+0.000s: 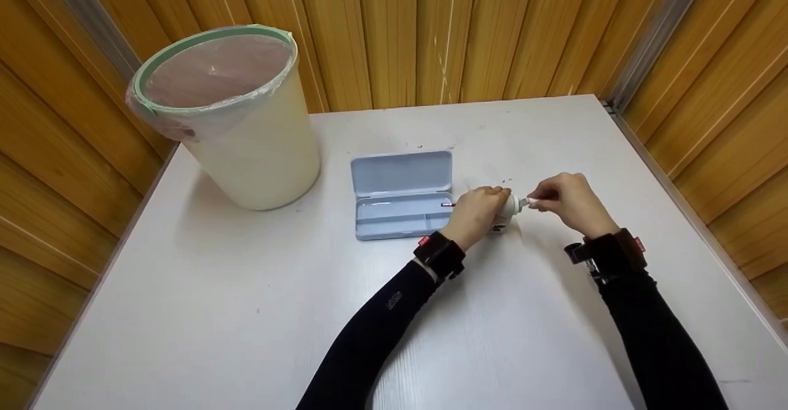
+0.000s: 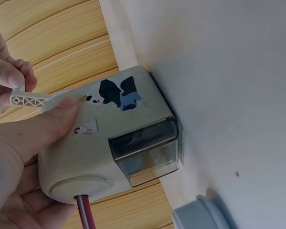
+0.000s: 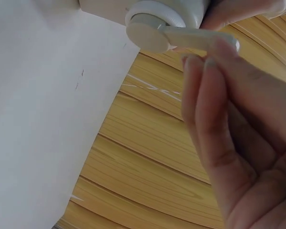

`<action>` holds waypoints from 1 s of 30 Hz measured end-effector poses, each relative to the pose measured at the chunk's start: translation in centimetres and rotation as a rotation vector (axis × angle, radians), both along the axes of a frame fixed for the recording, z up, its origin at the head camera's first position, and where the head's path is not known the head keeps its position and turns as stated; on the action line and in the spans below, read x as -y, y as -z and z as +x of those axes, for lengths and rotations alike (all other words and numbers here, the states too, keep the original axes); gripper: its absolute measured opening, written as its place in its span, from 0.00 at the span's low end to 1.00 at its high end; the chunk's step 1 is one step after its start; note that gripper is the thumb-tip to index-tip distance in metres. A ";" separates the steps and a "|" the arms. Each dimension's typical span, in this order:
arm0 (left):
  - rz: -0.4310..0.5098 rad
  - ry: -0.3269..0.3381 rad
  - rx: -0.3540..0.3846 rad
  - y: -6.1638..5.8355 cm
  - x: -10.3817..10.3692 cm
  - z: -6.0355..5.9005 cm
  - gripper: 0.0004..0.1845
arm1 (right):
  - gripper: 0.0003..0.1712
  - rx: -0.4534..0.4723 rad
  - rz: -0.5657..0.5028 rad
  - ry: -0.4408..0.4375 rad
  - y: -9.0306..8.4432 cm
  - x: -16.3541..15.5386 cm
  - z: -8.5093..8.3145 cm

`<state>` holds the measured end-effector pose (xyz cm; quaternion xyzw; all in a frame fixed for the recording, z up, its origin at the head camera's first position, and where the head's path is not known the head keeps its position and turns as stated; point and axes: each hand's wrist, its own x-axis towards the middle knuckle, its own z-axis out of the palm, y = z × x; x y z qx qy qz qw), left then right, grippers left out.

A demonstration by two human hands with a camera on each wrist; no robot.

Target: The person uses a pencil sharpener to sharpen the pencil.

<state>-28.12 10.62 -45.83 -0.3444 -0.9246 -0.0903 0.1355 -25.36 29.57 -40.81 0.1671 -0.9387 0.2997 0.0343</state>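
A white crank pencil sharpener with bird stickers and a clear shavings drawer stands on the table. My left hand grips its body, thumb across the stickered face. A red-and-grey striped pencil sticks out of the sharpener's hole; in the head view its dark end shows over the case. At the other end, my right hand pinches the crank handle between thumb and fingertips. Just left of the sharpener lies a light blue pencil case, lid raised back, with compartments inside.
A large cream bin with a green rim and a pink liner stands at the back left of the white table. Wood-panelled walls close off the back and sides. Small dark specks lie behind the sharpener.
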 end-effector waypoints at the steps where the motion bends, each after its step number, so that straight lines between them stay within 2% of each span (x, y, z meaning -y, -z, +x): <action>1: -0.001 0.002 -0.002 0.0 0.0 0.0 0.20 | 0.04 -0.017 -0.004 0.013 0.0 0.1 -0.1; 12: -0.001 0.014 -0.008 0.2 0.0 -0.2 0.20 | 0.04 -0.195 -0.023 0.122 0.9 0.8 -0.9; 21: 0.013 0.009 -0.036 0.1 0.6 -0.6 0.20 | 0.05 -0.307 -0.016 0.150 2.1 1.8 -2.4; 25: 0.022 0.016 -0.040 0.2 0.6 -0.6 0.20 | 0.05 -0.316 0.008 0.160 2.8 1.9 -3.6; 30: 0.026 0.033 -0.013 0.3 0.4 -0.5 0.21 | 0.04 -0.249 0.031 0.153 3.9 1.7 -5.2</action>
